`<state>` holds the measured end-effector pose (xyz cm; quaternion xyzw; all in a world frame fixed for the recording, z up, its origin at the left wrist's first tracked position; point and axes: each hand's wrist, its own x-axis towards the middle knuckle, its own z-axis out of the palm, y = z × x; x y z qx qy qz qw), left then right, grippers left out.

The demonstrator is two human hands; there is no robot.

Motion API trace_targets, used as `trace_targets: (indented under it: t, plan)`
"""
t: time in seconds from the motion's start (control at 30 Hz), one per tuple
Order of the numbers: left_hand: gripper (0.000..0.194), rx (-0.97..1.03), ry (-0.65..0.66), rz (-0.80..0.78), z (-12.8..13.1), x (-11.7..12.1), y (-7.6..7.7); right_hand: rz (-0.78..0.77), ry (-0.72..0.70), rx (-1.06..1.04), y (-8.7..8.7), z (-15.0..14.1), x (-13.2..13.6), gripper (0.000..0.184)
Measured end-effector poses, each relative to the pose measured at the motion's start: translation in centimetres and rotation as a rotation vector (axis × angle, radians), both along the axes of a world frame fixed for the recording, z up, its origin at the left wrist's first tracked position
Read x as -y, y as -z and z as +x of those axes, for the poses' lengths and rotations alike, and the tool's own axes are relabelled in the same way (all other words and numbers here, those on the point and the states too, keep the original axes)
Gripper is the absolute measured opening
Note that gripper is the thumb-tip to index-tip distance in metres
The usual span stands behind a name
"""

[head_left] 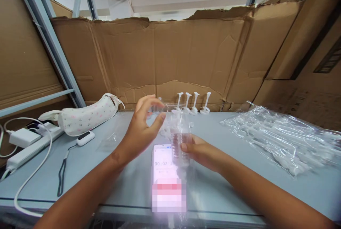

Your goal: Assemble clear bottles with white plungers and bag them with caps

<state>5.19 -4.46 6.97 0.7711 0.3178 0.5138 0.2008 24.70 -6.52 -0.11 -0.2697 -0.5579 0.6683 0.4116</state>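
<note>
My right hand [202,150] is closed around a clear plastic cylinder [180,149] with rows of ridges or marks along its side. It hangs upright over the right edge of a lit phone [162,172] and blurs at its lower end. To the left, my left hand [145,124] is raised, fingers curved and apart with nothing between them. Behind the hands, several white T-topped plastic pieces [194,104] with round bases stand in a row. Small clear parts [165,126] lie between the hands, partly hidden; I cannot make out their kind.
A clear bag [282,136] of plastic parts lies at the right. At the left are a patterned fabric pouch [85,115], a white power strip [34,147] with cables, and a small white device [85,138] on a strap. Cardboard [170,54] walls the back.
</note>
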Motion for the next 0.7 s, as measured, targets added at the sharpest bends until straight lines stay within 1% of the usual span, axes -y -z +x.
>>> trace_targets:
  t: [0.03, 0.07, 0.1, 0.13, 0.17, 0.2, 0.23, 0.27, 0.33, 0.43, 0.5, 0.6, 0.7]
  plan:
    - [0.033, 0.059, 0.013, -0.077, -0.1, -0.3, 0.1, 0.007, 0.002, -0.010, 0.0, 0.0, 0.0, 0.043]
    - [0.046, 0.086, 0.047, -0.186, -0.2, -0.5, 0.3, 0.013, 0.010, -0.026, -0.1, 0.0, 0.0, 0.039]
    - [0.055, 0.077, 0.101, -0.313, -0.3, -0.7, 0.5, 0.019, 0.025, -0.045, -0.2, 0.0, 0.0, 0.036]
    - [0.056, 0.033, 0.173, -0.435, -0.4, -0.8, 0.7, 0.026, 0.048, -0.066, -0.3, 0.0, 0.0, 0.034]
    - [0.051, -0.035, 0.253, -0.530, -0.5, -0.8, 0.9, 0.034, 0.071, -0.085, -0.3, 0.0, -0.1, 0.034]
    - [0.043, -0.111, 0.324, -0.588, -0.5, -0.8, 1.1, 0.041, 0.091, -0.098, -0.4, 0.0, -0.1, 0.034]
    - [0.037, -0.177, 0.377, -0.613, -0.5, -0.8, 1.3, 0.049, 0.106, -0.106, -0.4, 0.0, -0.2, 0.036]
    - [0.034, -0.222, 0.410, -0.612, -0.4, -0.7, 1.5, 0.055, 0.113, -0.110, -0.4, 0.0, -0.2, 0.037]
    - [0.031, -0.218, 0.408, -0.573, -0.1, -0.5, 1.7, 0.055, 0.106, -0.110, -0.4, 0.0, -0.3, 0.040]
    - [0.024, -0.117, 0.349, -0.503, 0.5, 0.0, 1.7, 0.047, 0.089, -0.124, -0.6, 0.0, -0.2, 0.043]
    - [0.023, -0.065, 0.328, -0.478, 0.8, 0.4, 1.6, 0.049, 0.075, -0.141, -0.7, 0.0, -0.1, 0.046]
    - [0.024, 0.014, 0.336, -0.491, 1.0, 0.7, 1.4, 0.028, 0.045, -0.138, -1.0, 0.2, -0.1, 0.047]
    - [0.025, 0.106, 0.335, -0.492, 1.0, 0.7, 1.4, -0.014, 0.044, -0.127, -0.9, 0.5, -0.4, 0.046]
